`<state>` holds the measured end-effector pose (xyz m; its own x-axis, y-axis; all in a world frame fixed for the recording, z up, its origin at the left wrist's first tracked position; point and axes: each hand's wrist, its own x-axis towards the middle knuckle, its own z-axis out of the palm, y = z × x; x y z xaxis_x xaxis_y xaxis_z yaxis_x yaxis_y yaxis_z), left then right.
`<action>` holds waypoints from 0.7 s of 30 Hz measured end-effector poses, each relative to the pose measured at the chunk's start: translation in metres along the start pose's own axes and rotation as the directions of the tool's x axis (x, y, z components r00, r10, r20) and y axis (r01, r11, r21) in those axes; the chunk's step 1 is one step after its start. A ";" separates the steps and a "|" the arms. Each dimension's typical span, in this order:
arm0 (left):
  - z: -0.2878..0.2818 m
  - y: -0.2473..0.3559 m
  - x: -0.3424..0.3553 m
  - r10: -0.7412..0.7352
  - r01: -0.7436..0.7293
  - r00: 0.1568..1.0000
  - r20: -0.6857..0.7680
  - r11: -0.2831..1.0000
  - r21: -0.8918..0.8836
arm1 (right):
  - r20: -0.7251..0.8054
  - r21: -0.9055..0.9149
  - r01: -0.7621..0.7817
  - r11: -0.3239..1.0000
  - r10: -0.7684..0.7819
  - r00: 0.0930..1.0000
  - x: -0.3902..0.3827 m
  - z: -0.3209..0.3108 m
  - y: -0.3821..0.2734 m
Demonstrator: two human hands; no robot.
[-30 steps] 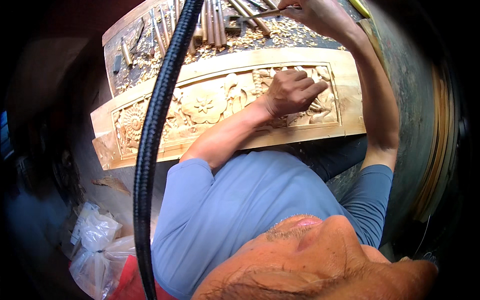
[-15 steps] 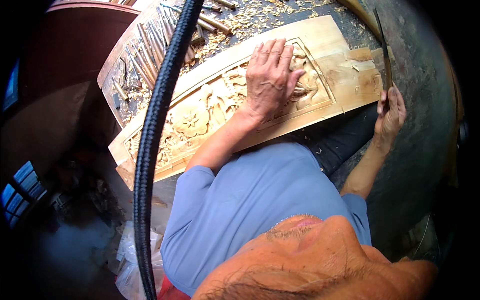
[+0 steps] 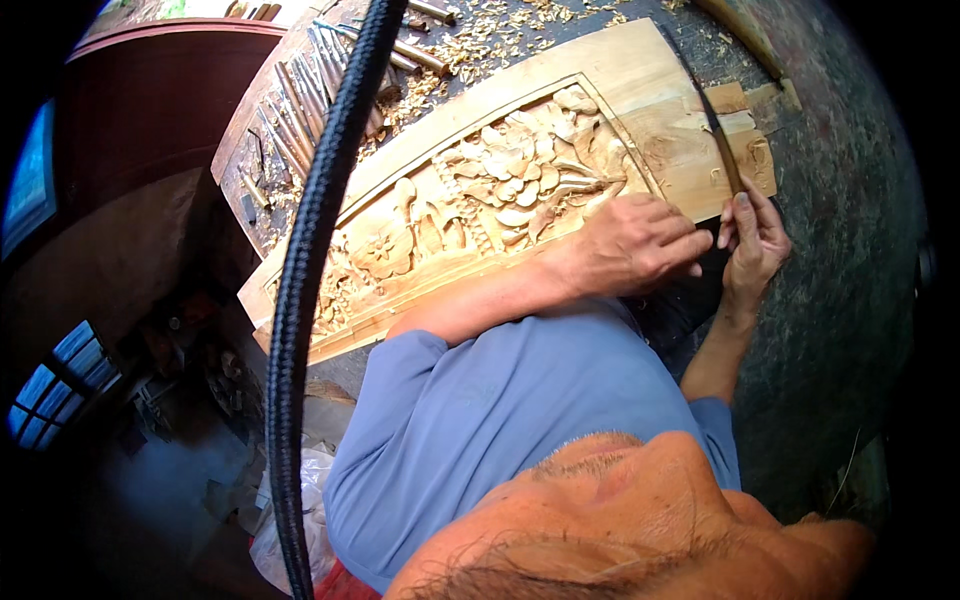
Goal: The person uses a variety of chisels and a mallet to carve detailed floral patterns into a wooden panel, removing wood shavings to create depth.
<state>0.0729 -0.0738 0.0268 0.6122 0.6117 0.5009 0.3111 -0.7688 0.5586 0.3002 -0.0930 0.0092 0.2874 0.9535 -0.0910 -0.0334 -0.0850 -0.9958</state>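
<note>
A pale wooden panel carved in relief with flowers and leaves lies slanted on the bench in front of me. My left hand is over the panel's near edge, close beside the right one. Its fingers are curled, and whether anything is in them is hidden. At the panel's right end, my right hand is closed round the lower end of a long thin tool, dark toward its tip and brown near the hand. The tool points up and away, across the plain end of the panel; its exact kind does not show.
Several carving chisels lie in a row at the far left of the bench. Wood shavings are scattered beyond the panel. A curved wooden piece lies at the far right. A black braided cable crosses the view in front of everything.
My left hand has come off the carving, moved right and nearer, and curled its fingers. My right hand has shifted slightly left, bringing the long tool over the panel's end.
</note>
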 end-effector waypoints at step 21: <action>0.036 0.016 0.006 0.065 -0.064 0.985 -0.157 0.998 0.008 | 0.061 -0.573 -0.027 0.819 0.076 0.995 -0.148 -0.055 -0.052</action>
<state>0.1082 -0.0892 0.0148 0.5091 0.5824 0.6338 0.2766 -0.8079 0.5203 0.3119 -0.2457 0.0744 0.2248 0.9602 -0.1659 0.5131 -0.2614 -0.8175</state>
